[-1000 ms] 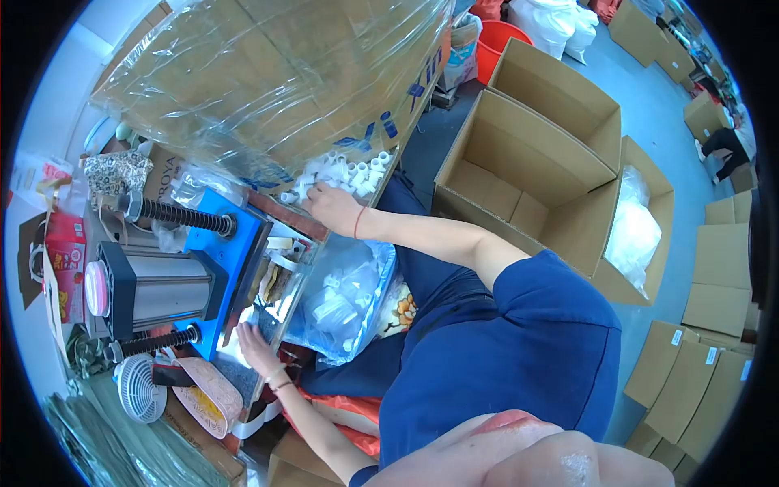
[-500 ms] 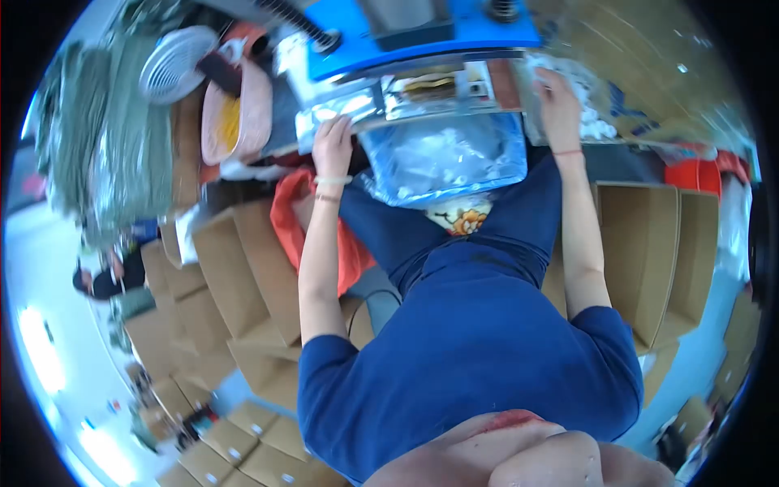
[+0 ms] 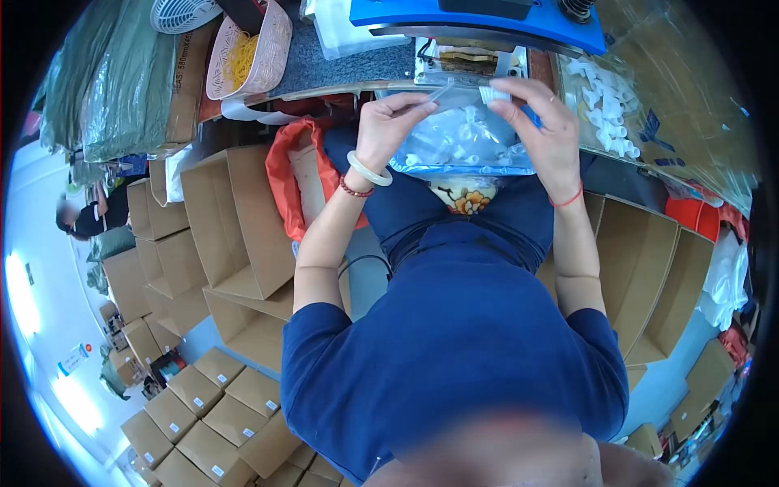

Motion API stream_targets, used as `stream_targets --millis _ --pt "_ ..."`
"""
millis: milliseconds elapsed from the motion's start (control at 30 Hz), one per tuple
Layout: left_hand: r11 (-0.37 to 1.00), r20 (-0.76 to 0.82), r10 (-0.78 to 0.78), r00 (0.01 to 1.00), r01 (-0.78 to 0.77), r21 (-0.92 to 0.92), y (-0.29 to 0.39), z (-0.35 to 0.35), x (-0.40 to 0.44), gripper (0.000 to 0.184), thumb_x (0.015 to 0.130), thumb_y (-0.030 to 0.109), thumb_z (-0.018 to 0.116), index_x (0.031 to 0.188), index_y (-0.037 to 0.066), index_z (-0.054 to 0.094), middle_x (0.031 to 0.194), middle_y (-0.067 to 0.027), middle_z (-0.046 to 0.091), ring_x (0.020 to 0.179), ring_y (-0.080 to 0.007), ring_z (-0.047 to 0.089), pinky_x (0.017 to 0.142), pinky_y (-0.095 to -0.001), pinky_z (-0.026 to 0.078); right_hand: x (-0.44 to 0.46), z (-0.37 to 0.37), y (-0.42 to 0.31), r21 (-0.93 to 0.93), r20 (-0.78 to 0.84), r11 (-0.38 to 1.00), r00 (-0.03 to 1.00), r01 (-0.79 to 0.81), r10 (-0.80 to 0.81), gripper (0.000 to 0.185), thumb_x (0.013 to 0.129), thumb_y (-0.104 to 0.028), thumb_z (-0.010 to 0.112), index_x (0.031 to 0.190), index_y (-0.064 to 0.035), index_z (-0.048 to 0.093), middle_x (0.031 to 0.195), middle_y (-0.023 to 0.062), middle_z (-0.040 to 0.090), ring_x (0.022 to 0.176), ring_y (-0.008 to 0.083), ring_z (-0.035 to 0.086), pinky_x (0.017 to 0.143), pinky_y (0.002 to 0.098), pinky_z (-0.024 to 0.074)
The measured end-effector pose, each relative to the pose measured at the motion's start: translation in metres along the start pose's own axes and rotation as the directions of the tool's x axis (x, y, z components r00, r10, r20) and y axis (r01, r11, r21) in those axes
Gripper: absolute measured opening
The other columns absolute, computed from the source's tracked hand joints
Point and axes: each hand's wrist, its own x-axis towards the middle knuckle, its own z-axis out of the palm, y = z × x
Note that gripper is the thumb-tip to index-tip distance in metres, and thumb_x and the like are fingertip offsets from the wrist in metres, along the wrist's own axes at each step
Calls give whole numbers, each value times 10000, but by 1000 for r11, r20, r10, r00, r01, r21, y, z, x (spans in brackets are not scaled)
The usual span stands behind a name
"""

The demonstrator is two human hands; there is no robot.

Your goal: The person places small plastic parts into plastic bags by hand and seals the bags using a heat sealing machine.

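At the left end of the desk we saw a pale pink basket with yellow bands inside, and part of a white fan near it. Green bundles lay farther left. Below the desk we had an orange bag beside open boxes, then labelled, closed boxes. A co-worker in dark clothes showed at far left. Rightward we saw another open box, a red bucket and a white bag.
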Motion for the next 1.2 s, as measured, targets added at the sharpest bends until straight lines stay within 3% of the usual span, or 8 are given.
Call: stream_targets --millis 367,433,600,833,1000,1067,1167,1200 --pt "978 491 -144 859 199 -62 -10 7 19 229 905 124 670 1049 -53 688 940 -111 719 857 -164 693 790 -263 549 36 -14 23 -376 522 920 846 110 112 240 882 -175 669 1062 -17 657 1012 120 677 914 253 654 799 325 499" --pt "861 541 -294 788 464 -207 -21 11 23 232 907 115 663 1044 -72 676 956 -136 711 860 -186 696 803 -293 559 32 -5 45 -266 353 939 885 -217 304 276 905 -210 651 1106 -22 642 1019 125 683 886 241 666 791 331 504" --pt "722 374 -289 881 457 -519 -32 31 55 275 934 107 604 1141 -73 612 1121 -174 665 966 -269 682 832 -353 563 14 -28 63 -294 -72 933 978 -208 195 347 923 -290 624 1160 -37 631 1024 147 690 903 272 683 795 345 519" --pt "713 338 -351 874 483 -509 -27 38 57 236 920 138 640 1087 -29 647 1063 -157 683 909 -248 700 786 -329 579 16 -69 156 -905 -173 406 982 -127 -78 289 895 -171 606 1156 -46 605 1139 173 602 1053 375 546 912 443 441" --pt "982 154 -109 982 131 -137 -33 -10 71 233 905 161 667 1060 -12 687 963 -69 703 885 -155 676 803 -290 539 16 -64 152 -861 -156 490 988 -135 -1 307 835 -113 648 1130 -41 604 1070 181 621 990 379 575 889 450 446" --pt "962 -217 118 969 -57 267 -16 -34 97 188 894 146 658 1011 5 701 933 -82 705 906 -169 662 818 -293 524 21 -66 161 -850 -129 518 991 -97 -26 311 839 -114 647 1138 -42 602 1055 184 630 965 386 588 879 460 449" --pt "302 -35 823 568 -383 873 -47 -80 174 417 915 321 614 1269 100 600 1331 -111 570 1240 -344 517 1024 -482 400 20 -65 165 -907 -86 410 996 -93 35 363 837 -96 643 1199 -86 612 1056 181 621 1013 365 566 881 445 454" --pt "284 23 724 690 -329 901 -62 -85 183 521 917 379 590 1360 122 492 1439 -98 439 1335 -329 390 1078 -514 309 17 -65 166 -908 -80 411 997 -82 22 363 837 -96 643 1199 -86 612 1056 181 621 1013 365 566 881 445 454"
